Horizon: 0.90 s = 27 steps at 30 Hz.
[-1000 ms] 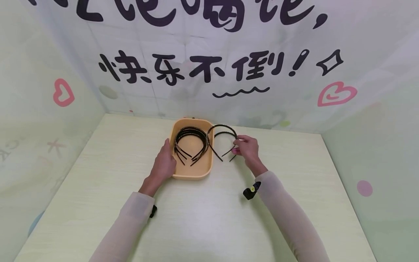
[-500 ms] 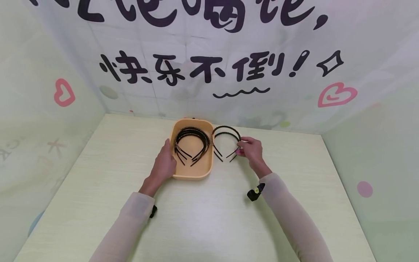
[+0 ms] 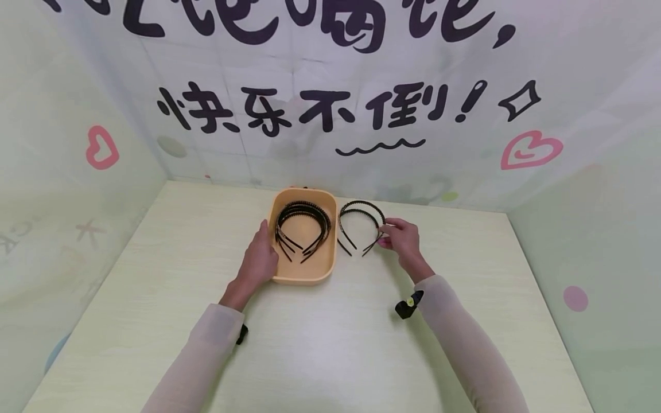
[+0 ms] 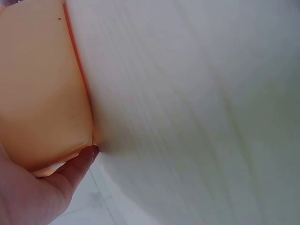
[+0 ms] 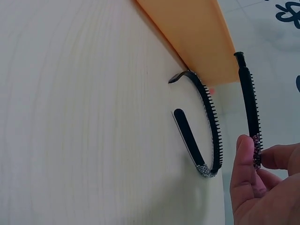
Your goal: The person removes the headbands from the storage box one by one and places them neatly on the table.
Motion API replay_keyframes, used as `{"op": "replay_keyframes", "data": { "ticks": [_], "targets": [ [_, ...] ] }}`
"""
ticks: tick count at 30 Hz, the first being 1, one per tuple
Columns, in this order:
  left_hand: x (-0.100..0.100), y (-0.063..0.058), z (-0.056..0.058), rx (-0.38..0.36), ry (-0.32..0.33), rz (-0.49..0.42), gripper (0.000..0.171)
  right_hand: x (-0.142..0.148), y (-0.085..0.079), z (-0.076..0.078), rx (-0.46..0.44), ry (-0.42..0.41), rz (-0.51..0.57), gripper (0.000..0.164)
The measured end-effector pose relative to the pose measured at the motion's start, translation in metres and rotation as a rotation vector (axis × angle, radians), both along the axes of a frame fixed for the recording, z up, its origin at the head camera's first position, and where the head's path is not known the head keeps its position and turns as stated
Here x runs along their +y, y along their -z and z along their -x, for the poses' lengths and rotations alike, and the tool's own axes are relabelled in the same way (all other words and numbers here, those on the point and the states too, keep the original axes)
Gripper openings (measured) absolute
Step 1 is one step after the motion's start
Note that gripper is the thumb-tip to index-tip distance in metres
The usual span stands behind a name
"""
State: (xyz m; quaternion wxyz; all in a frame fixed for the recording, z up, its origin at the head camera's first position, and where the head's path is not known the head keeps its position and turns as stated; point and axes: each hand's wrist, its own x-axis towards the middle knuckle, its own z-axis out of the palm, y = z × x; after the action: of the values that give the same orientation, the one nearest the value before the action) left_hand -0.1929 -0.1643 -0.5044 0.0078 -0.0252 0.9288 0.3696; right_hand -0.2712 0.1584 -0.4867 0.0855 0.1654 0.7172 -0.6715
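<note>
Tray: peach-orange tray [image 3: 316,271], rounded corners, stands on the pale worktop [image 3: 330,344] near the back sheet [image 3: 289,163].
Tray contents: several black headbands [image 3: 324,222], overlapping in a loose stack toward the back of the tray; exact count cannot be told.
Left hand: left hand [image 3: 258,255] at the tray's left side; fingers [image 4: 79,166] grasp the side wall, one fingertip low by the base edge in the left wrist view.
Right hand: right hand [image 3: 406,240] to the right of the tray; fingers [image 5: 243,161] pinch the held headband [image 5: 250,101] on one arm, at a glittery band.
Held headband: black, toothed along one edge; raised off the worktop, clear of the tray's right wall, and overlapping the loose headband from overhead.
Loose headband: loose headband [image 5: 215,126] lies on the worktop just right of the tray, arch toward the back sheet; black, toothed, with a silvery glitter patch.
Sleeves: pale left sleeve [image 3: 193,355] and right sleeve [image 3: 465,338]; a black device [image 3: 407,305] with a yellow-green spot sits at the right wrist.
Back sheet: large dark characters [image 3: 327,109], a wavy line and a pink heart [image 3: 532,150] on whitish material.
</note>
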Motion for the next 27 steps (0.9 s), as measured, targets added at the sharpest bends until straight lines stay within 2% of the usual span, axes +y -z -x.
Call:
{"op": "replay_keyframes", "data": {
  "ticks": [14,27],
  "targets": [
    [0.001,-0.001,0.000,0.005,0.000,0.005,0.066,0.016,0.005,0.002,-0.005,0.025,-0.033,0.038],
    [0.001,0.000,0.001,0.006,-0.003,0.000,0.066,0.038,0.013,0.010,-0.027,0.093,-0.069,0.036]
  ]
}}
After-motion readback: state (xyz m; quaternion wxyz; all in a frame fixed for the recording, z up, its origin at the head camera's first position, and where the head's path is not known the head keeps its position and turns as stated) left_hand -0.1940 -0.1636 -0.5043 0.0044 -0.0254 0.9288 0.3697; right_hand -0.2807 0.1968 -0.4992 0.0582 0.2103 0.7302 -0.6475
